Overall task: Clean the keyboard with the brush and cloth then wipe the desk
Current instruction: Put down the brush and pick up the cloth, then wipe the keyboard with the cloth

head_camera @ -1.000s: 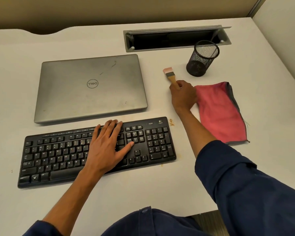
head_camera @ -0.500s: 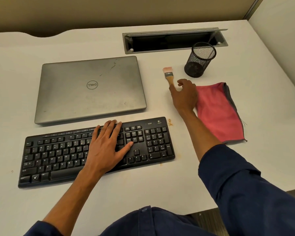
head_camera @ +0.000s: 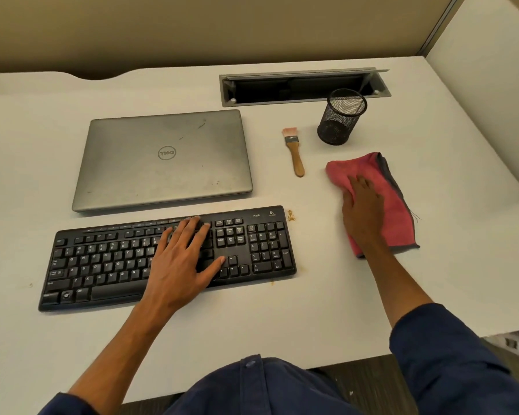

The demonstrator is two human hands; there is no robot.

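A black keyboard [head_camera: 108, 262] lies near the front of the white desk [head_camera: 282, 324]. My left hand [head_camera: 180, 262] rests flat on its middle keys, fingers straight. A small wooden-handled brush [head_camera: 294, 151] lies free on the desk, bristles pointing away. To its right sits a pink cloth [head_camera: 393, 205] with a grey edge. My right hand [head_camera: 361, 211] lies on the cloth's left part, fingers bent into the fabric. Brown crumbs [head_camera: 290, 215] sit by the keyboard's far right corner.
A closed grey laptop [head_camera: 162, 160] lies behind the keyboard. A black mesh pen cup [head_camera: 340, 116] stands behind the brush and cloth. An open cable tray [head_camera: 300, 86] is set into the desk's back. A partition wall [head_camera: 492, 85] borders the right side.
My right hand let go of the brush handle and moved right onto the pink cloth. The brush now lies alone on the desk. My left hand stayed on the keyboard.
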